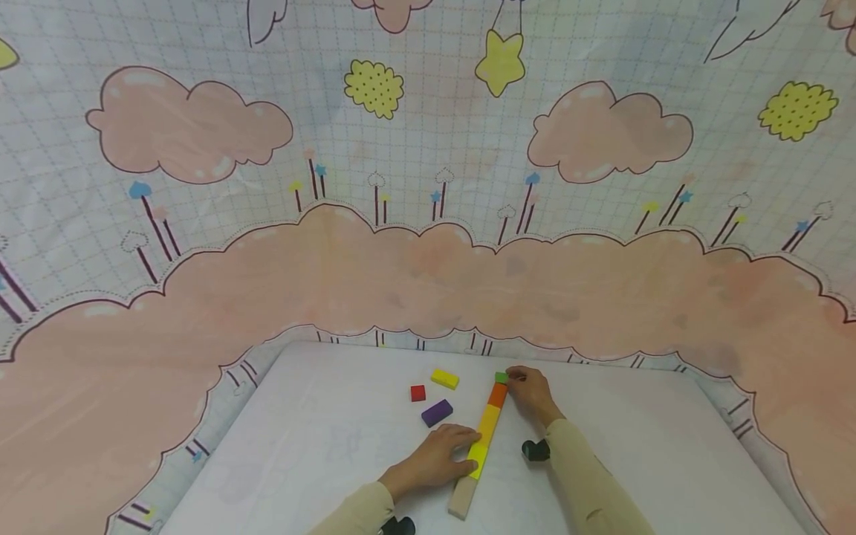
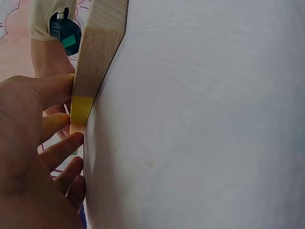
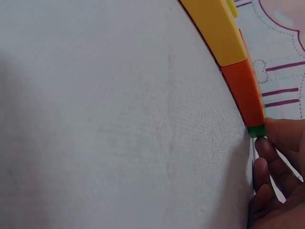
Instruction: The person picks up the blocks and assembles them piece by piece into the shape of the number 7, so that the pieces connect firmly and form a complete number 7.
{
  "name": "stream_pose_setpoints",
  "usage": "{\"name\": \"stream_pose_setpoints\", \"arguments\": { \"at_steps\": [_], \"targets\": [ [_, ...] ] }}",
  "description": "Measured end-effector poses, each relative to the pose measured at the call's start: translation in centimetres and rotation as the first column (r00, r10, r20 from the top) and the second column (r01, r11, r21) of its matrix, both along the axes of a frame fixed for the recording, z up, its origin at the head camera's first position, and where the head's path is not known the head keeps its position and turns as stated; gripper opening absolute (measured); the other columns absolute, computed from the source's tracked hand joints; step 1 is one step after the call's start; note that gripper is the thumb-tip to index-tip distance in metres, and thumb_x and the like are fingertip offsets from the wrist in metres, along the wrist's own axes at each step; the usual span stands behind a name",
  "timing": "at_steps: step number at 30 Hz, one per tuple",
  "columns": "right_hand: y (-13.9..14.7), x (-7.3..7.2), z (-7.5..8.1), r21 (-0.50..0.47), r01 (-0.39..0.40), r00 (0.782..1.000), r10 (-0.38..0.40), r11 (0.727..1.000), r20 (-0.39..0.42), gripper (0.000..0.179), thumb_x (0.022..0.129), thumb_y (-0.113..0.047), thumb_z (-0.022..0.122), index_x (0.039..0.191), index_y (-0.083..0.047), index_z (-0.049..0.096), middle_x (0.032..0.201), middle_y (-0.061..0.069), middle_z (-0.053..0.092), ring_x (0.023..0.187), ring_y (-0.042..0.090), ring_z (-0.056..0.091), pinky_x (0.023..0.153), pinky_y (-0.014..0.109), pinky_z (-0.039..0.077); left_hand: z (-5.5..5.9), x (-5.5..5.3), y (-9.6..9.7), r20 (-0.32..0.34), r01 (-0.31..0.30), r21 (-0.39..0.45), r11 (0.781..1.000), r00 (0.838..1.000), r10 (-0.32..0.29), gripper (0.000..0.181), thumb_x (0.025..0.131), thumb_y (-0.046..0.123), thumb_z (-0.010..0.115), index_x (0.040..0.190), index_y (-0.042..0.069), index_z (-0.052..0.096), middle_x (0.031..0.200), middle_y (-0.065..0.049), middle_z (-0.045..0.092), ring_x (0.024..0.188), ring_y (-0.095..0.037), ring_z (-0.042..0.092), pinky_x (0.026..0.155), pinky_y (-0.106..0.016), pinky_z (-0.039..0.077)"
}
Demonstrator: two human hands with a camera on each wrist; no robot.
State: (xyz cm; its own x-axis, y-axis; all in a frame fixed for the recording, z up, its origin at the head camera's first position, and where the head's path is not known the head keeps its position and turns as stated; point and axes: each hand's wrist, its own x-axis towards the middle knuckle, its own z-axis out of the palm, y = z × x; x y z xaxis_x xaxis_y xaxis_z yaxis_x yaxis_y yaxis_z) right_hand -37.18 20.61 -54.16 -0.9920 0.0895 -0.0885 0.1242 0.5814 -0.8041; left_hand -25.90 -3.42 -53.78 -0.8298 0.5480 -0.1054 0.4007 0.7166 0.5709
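Note:
A straight row of blocks runs away from me on the white table. From near to far it has a plain wooden block [image 1: 462, 497], a yellow stretch [image 1: 484, 440], an orange block [image 1: 497, 395] and a small green block [image 1: 501, 377]. My left hand [image 1: 431, 459] rests beside the row, thumb and fingertips touching the yellow stretch. In the left wrist view, its fingers [image 2: 62, 150] lie along the row's side. At the far end, my right hand [image 1: 530, 391] pinches the green block between thumb and finger; in the right wrist view the green block [image 3: 256, 131] sits against the orange one.
Left of the row lie a red cube [image 1: 417, 393], a yellow block [image 1: 444, 379] and a purple block [image 1: 438, 413]. The white table [image 1: 301, 431] ends at a patterned cloth backdrop [image 1: 428, 275]. Dark devices [image 1: 535, 450] show at both wrists.

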Motion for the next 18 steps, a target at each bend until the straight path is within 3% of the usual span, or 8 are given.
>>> {"name": "stream_pose_setpoints", "arguments": {
  "at_steps": [18],
  "targets": [
    [0.1,0.14,-0.14,0.002,0.001,1.0,-0.002,1.0,0.008,0.034,0.096,-0.017,0.056,0.127,-0.007,0.063,0.125,0.017,0.062,0.113,0.031,0.055,0.103,0.051,0.046,-0.01,-0.02,0.02,-0.005,0.008,0.008,1.0,1.0,-0.008,0.05,0.093,0.041,0.065,0.14,0.032,0.054,0.144,0.008,0.053,0.137,-0.018,0.044,0.116,-0.048,0.036]
  ]
}}
